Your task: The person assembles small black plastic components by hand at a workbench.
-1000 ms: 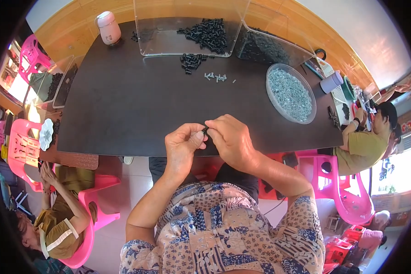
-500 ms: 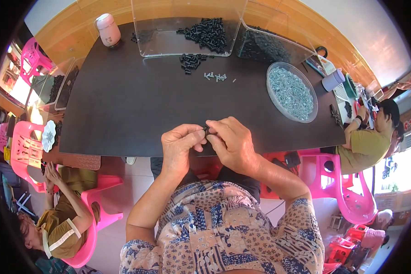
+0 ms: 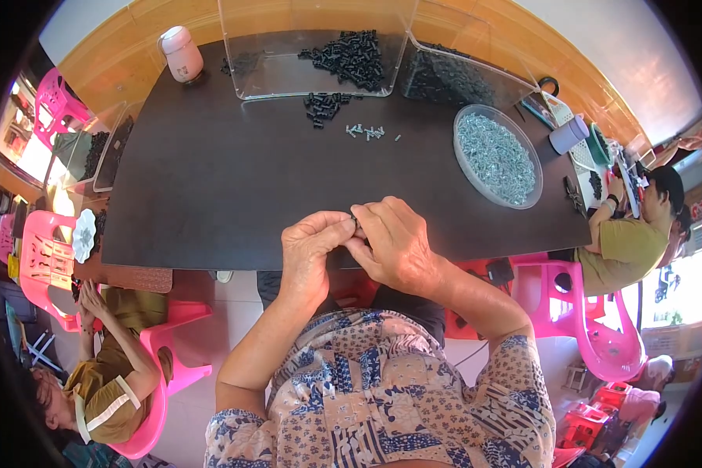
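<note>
Close to the table's near edge, my left hand (image 3: 313,248) and my right hand (image 3: 398,243) meet at the fingertips. Between them they pinch a small black part (image 3: 356,223), mostly hidden by the fingers. Farther off on the dark table (image 3: 234,183) lies a loose cluster of small black parts (image 3: 324,106). Just right of that cluster are several silver screws (image 3: 364,132), with one lying apart. A round clear tub (image 3: 459,158) full of silver screws stands to the right of my hands.
Clear plastic bins hold black parts; one bin (image 3: 312,95) stands at the back middle, another (image 3: 476,76) at back right. A pink bottle (image 3: 182,54) is back left, a lilac cup (image 3: 569,136) at right. Co-workers (image 3: 628,234) sit at both sides on pink chairs.
The fingers of both hands have closed in around the black part, so less of it shows. My left hand has shifted slightly right. Table items stay put.
</note>
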Available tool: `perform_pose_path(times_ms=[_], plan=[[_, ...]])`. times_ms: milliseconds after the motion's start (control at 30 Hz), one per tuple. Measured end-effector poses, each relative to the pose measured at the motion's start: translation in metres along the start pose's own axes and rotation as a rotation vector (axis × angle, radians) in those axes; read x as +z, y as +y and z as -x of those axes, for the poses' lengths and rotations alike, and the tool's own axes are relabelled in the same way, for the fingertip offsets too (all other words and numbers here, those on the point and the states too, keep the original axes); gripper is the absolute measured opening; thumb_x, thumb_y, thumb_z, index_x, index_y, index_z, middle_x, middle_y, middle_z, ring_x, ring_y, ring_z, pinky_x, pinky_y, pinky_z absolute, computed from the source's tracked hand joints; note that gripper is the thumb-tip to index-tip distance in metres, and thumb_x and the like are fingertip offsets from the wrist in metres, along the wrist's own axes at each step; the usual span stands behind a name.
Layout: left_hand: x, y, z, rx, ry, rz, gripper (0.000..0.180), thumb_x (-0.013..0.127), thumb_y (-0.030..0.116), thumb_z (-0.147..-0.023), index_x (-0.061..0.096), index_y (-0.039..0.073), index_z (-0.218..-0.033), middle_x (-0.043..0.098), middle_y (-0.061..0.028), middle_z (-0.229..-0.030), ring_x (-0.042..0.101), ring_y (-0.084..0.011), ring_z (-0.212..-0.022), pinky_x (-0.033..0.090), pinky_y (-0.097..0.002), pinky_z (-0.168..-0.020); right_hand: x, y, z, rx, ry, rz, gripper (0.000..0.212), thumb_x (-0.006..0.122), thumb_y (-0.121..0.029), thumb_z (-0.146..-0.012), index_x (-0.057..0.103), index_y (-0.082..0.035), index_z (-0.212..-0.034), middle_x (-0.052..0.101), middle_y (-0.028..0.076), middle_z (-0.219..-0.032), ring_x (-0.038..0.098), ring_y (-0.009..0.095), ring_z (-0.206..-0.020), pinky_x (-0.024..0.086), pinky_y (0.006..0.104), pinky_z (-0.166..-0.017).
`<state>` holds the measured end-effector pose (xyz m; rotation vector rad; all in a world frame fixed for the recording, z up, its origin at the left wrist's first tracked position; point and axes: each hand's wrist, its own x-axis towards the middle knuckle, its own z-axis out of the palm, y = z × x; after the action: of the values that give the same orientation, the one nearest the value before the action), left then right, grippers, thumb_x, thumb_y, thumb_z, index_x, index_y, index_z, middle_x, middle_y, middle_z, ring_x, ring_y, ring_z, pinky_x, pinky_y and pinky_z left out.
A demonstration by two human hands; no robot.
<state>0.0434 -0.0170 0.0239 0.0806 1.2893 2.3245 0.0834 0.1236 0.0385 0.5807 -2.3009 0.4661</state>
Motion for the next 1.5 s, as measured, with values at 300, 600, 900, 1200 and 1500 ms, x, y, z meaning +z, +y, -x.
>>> perform_pose_path(times_ms=[300, 600, 900, 1200, 1500], plan=[[-0.007, 0.004, 0.001, -0.049, -0.054, -0.022, 0.008, 0.063, 0.001, -0.079, 0.067, -0.005, -0.083, 0.066, -0.0085, -0.077, 0.06, -0.0126, -0.072, 0.045, -0.0242, -0.072, 0.001, 0.006, -0.001, -0.105, 0.06, 0.024, 0.034, 0.068, 0.001, -0.054, 0.059, 0.005, -0.086, 0.052, 0.009, -0.069, 0.048, 0.024, -0.057, 0.042, 0.0326, -0.05], [-0.007, -0.001, -0.004, -0.067, -0.047, -0.07, 0.005, 0.066, -0.001, -0.076, 0.067, -0.005, -0.08, 0.066, -0.0083, -0.074, 0.059, -0.0124, -0.067, 0.046, -0.0247, -0.069, 0.002, 0.014, -0.002, -0.196, 0.047, -0.034, 0.027, 0.065, 0.002, -0.053, 0.058, 0.005, -0.078, 0.046, 0.008, -0.062, 0.044, 0.022, -0.052, 0.037, 0.0321, -0.047], [-0.01, -0.006, -0.005, -0.057, -0.029, 0.003, 0.009, 0.065, -0.001, -0.078, 0.067, -0.005, -0.085, 0.066, -0.0092, -0.076, 0.059, -0.0132, -0.067, 0.047, -0.0251, -0.069, 0.008, 0.014, 0.001, -0.084, 0.057, -0.12, 0.035, 0.071, 0.0, -0.056, 0.058, 0.007, -0.087, 0.052, 0.009, -0.067, 0.048, 0.023, -0.054, 0.04, 0.033, -0.049], [-0.023, 0.0, -0.003, -0.116, -0.052, -0.022, 0.014, 0.062, 0.002, -0.082, 0.066, -0.006, -0.092, 0.067, -0.0104, -0.079, 0.061, -0.0151, -0.066, 0.049, -0.0254, -0.066, 0.005, 0.01, 0.001, -0.108, -0.026, -0.012, 0.039, 0.069, -0.008, -0.062, 0.056, 0.01, -0.094, 0.054, 0.014, -0.078, 0.05, 0.025, -0.066, 0.043, 0.0347, -0.059], [-0.024, -0.001, -0.001, -0.127, -0.047, -0.092, 0.011, 0.063, 0.0, -0.08, 0.066, -0.007, -0.089, 0.065, -0.0101, -0.074, 0.058, -0.015, -0.061, 0.047, -0.0256, -0.06, 0.008, 0.005, 0.005, -0.098, -0.07, -0.006, 0.037, 0.067, -0.01, -0.063, 0.056, 0.011, -0.092, 0.052, 0.014, -0.077, 0.047, 0.024, -0.066, 0.041, 0.0337, -0.059]])
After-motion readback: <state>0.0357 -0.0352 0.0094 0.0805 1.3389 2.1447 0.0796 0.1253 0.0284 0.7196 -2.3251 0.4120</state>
